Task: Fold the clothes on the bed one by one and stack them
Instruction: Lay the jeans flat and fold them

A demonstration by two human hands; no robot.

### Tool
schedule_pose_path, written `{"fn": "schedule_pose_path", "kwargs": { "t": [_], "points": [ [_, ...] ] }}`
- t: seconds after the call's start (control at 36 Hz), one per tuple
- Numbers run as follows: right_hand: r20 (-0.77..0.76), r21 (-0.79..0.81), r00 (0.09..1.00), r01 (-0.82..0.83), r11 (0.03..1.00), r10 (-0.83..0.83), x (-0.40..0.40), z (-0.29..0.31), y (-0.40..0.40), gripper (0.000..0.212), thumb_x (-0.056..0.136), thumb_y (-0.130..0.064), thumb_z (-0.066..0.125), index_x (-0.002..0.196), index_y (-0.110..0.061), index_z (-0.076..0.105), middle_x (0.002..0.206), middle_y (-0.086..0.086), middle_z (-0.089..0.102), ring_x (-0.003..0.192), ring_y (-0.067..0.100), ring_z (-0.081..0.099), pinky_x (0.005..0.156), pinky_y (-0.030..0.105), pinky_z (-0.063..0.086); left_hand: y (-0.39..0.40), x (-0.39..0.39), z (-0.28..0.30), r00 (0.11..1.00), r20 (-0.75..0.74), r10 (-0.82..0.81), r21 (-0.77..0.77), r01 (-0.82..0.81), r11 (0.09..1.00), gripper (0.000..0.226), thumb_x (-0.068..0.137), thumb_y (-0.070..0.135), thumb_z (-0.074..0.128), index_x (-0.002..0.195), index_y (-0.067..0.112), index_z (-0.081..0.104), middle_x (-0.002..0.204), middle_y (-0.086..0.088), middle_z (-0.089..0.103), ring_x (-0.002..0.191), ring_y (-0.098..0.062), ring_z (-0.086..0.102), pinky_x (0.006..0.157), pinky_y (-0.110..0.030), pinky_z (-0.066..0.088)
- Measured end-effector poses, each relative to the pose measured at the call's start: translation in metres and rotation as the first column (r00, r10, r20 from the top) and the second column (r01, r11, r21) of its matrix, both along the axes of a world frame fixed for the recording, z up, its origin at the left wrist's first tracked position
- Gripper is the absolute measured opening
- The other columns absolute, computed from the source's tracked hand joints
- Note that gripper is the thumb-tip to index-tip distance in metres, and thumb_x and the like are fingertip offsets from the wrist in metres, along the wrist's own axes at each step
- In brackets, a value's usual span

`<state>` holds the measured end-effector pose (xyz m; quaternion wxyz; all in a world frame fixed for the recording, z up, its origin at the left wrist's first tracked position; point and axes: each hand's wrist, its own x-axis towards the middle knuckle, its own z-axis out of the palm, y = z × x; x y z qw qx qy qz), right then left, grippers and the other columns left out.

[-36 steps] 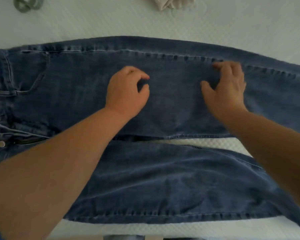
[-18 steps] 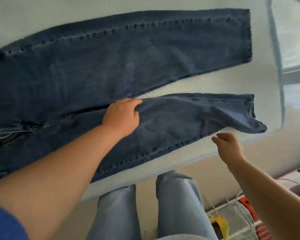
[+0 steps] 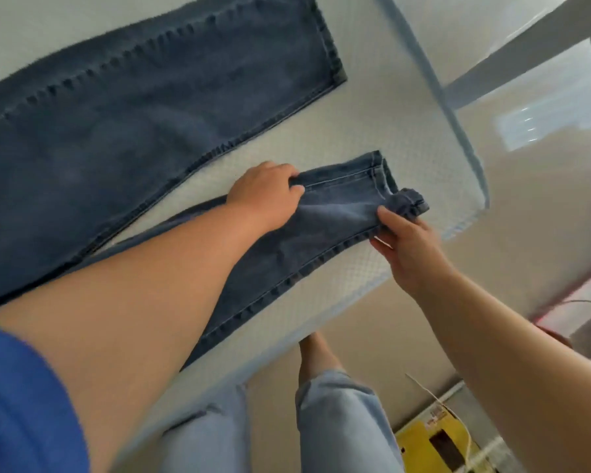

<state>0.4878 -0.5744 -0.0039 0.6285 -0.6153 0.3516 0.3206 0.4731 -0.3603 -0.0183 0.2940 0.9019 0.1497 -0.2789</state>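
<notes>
Dark blue jeans (image 3: 123, 124) lie spread on the pale bed (image 3: 372, 114), the far leg flat with its hem toward the upper right. The near leg (image 3: 338, 213) runs along the bed's front edge. My left hand (image 3: 265, 196) grips the inner seam of that near leg close to the cuff, fingers curled over the denim. My right hand (image 3: 406, 237) pinches the outer edge of the same leg just below the crumpled cuff (image 3: 406, 199).
The bed's corner (image 3: 475, 186) is just right of the cuff, with the floor (image 3: 526, 199) beyond. My legs in light blue trousers (image 3: 338, 421) stand against the bed's front edge. A yellow object (image 3: 437, 445) with a white cable lies on the floor at the lower right.
My view swung right toward the leg ends. My left hand slid along the near leg to the cuff end and took hold. My right hand rose from below the bed edge and took hold.
</notes>
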Motion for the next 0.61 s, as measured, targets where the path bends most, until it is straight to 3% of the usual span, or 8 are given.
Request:
{"fn": "schedule_pose_path", "kwargs": {
  "t": [0.08,0.17,0.22,0.33,0.44,0.5,0.56,0.61],
  "points": [
    [0.006,0.05,0.999,0.052,0.997,-0.052,0.0,-0.004,-0.01,0.01,0.089,-0.008,0.061,0.095,-0.015,0.064,0.08,-0.004,0.072,0.07,0.01,0.068,0.066,0.023,0.053,-0.034,0.032,-0.002,0.994,-0.03,-0.104,-0.034,0.103,0.994,0.043,0.091,0.04,0.05,0.13,0.022,0.046,0.127,-0.005,0.05,0.112,-0.026,0.051,0.089,-0.036,0.041],
    [0.0,0.079,1.0,0.005,0.997,-0.005,-0.006,-0.008,-0.022,0.007,0.087,-0.01,0.063,0.089,-0.017,0.062,0.067,-0.006,0.065,0.057,0.006,0.06,0.055,0.021,0.049,-0.06,0.055,-0.005,0.98,-0.09,-0.18,0.083,0.187,0.979,0.063,0.077,0.048,0.067,0.129,0.021,0.042,0.128,-0.005,0.046,0.11,-0.028,0.052,0.08,-0.036,0.041],
    [-0.013,0.076,1.0,-0.02,0.997,0.021,-0.008,-0.011,-0.03,0.008,0.086,-0.015,0.066,0.082,-0.018,0.06,0.058,-0.005,0.055,0.051,0.007,0.052,0.053,0.021,0.046,-0.07,0.062,-0.007,0.975,-0.089,-0.202,0.177,0.215,0.96,0.065,0.073,0.046,0.072,0.126,0.021,0.043,0.127,-0.007,0.044,0.107,-0.03,0.054,0.073,-0.036,0.04],
    [0.002,-0.012,0.996,-0.088,0.996,0.088,-0.005,-0.014,-0.043,0.017,0.081,-0.02,0.072,0.087,-0.024,0.057,0.072,-0.005,0.055,0.061,0.009,0.054,0.06,0.024,0.045,-0.075,0.062,-0.011,0.975,-0.011,-0.223,0.225,0.22,0.949,0.039,0.081,0.037,0.067,0.114,0.021,0.052,0.119,-0.006,0.043,0.09,-0.027,0.054,0.066,-0.033,0.036],
    [0.121,-0.186,0.976,-0.154,0.97,0.178,0.006,-0.017,-0.052,0.051,0.077,-0.017,0.076,0.112,-0.039,0.046,0.099,-0.005,0.054,0.076,0.006,0.06,0.062,0.019,0.047,-0.069,0.065,-0.012,0.982,0.006,-0.19,0.199,0.185,0.962,0.019,0.09,0.035,0.058,0.104,0.022,0.058,0.115,-0.004,0.048,0.091,-0.024,0.053,0.067,-0.032,0.033],
    [0.188,-0.26,0.923,-0.283,0.923,0.336,0.011,-0.02,-0.055,0.037,0.079,-0.019,0.074,0.1,-0.041,0.052,0.097,-0.003,0.053,0.071,0.003,0.059,0.058,0.012,0.044,-0.069,0.068,-0.012,0.977,0.008,-0.214,0.193,0.209,0.959,0.008,0.092,0.031,0.054,0.093,0.024,0.057,0.112,-0.003,0.053,0.091,-0.024,0.054,0.067,-0.032,0.034],
    [0.165,-0.375,0.841,-0.429,0.822,0.515,0.016,-0.021,-0.056,0.013,0.081,-0.029,0.071,0.079,-0.03,0.058,0.086,-0.002,0.054,0.066,0.009,0.052,0.054,0.012,0.039,-0.069,0.072,-0.012,0.972,0.005,-0.234,0.164,0.23,0.959,0.008,0.093,0.029,0.052,0.086,0.025,0.052,0.107,-0.002,0.057,0.086,-0.021,0.051,0.067,-0.032,0.036],
    [0.1,-0.383,0.806,-0.51,0.77,0.584,0.019,-0.023,-0.059,0.024,0.082,-0.036,0.068,0.078,-0.013,0.061,0.074,0.005,0.055,0.063,0.013,0.049,0.056,0.029,0.043,-0.065,0.075,-0.01,0.984,0.018,-0.18,0.108,0.177,0.978,0.009,0.093,0.03,0.051,0.086,0.023,0.05,0.102,0.0,0.056,0.084,-0.02,0.048,0.069,-0.032,0.037]
  ]
}}
